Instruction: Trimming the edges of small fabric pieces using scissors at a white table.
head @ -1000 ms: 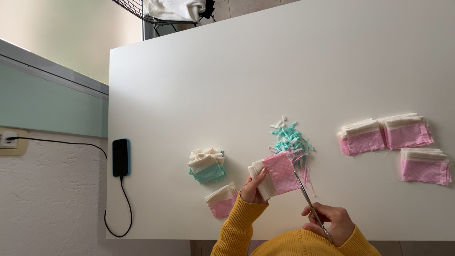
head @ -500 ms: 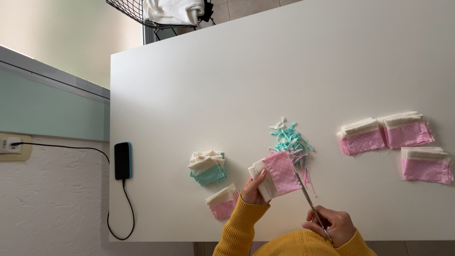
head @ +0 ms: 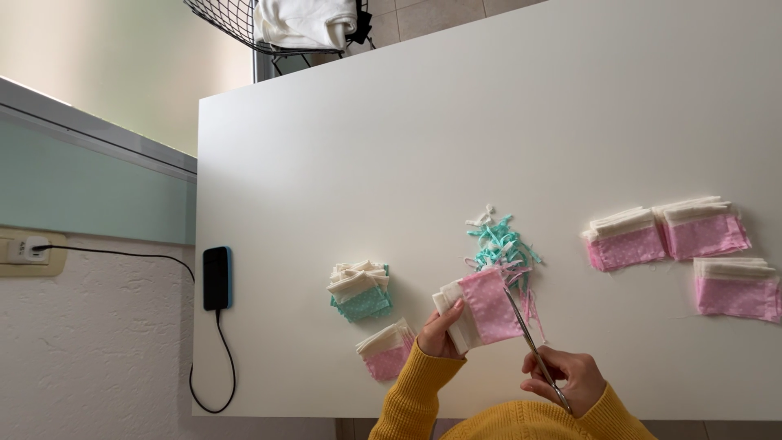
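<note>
Lay on a white surface (head: pixel 489 122), pushed up near a pale green wall. Near the left edge rested a dark phone (head: pixel 217 278), plugged by a black cable (head: pixel 122 254) into a wall socket (head: pixel 28 248). Beside the middle sat a teal dotted fabric stack (head: pixel 359 292) topped with cream, and just below it a small pink stack (head: pixel 385 351). Over to the right lay three pink and cream fabric stacks (head: pixel 680 236), close together. Beyond the far edge stood a wire basket (head: pixel 244 20) holding white cloth (head: pixel 303 20).
</note>
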